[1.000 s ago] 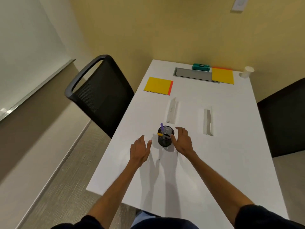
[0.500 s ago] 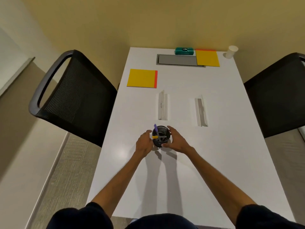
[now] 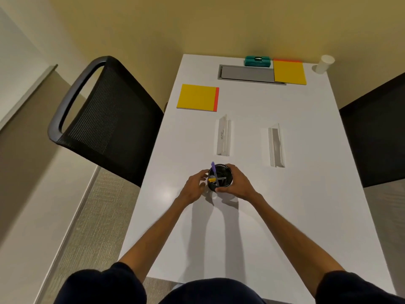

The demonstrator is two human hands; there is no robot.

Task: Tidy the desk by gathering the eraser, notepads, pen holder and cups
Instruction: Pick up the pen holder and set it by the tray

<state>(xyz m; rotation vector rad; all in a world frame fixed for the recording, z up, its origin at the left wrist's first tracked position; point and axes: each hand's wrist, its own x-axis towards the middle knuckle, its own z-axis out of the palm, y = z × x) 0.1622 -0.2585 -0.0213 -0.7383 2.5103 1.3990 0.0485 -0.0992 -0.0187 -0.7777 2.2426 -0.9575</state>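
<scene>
A black mesh pen holder (image 3: 219, 172) with a purple pen and a yellow-capped pen stands on the white desk (image 3: 306, 194). My right hand (image 3: 237, 185) wraps around its right side and front. My left hand (image 3: 195, 187) rests against its left side, fingers curled toward it. A yellow notepad with a red edge (image 3: 198, 97) lies at the desk's left. A second yellow notepad (image 3: 289, 72) lies at the far end. A teal eraser (image 3: 257, 61) sits beside that pad, and a white cup (image 3: 324, 64) stands in the far right corner.
Two clear name-card stands (image 3: 223, 137) (image 3: 276, 145) lie just beyond the pen holder. A grey cable tray lid (image 3: 246, 73) is set into the far end of the desk. Black mesh chairs stand at the left (image 3: 105, 119) and right (image 3: 377, 137).
Both hands have closed in on the pen holder from either side. The camera view has turned to face the desk squarely.
</scene>
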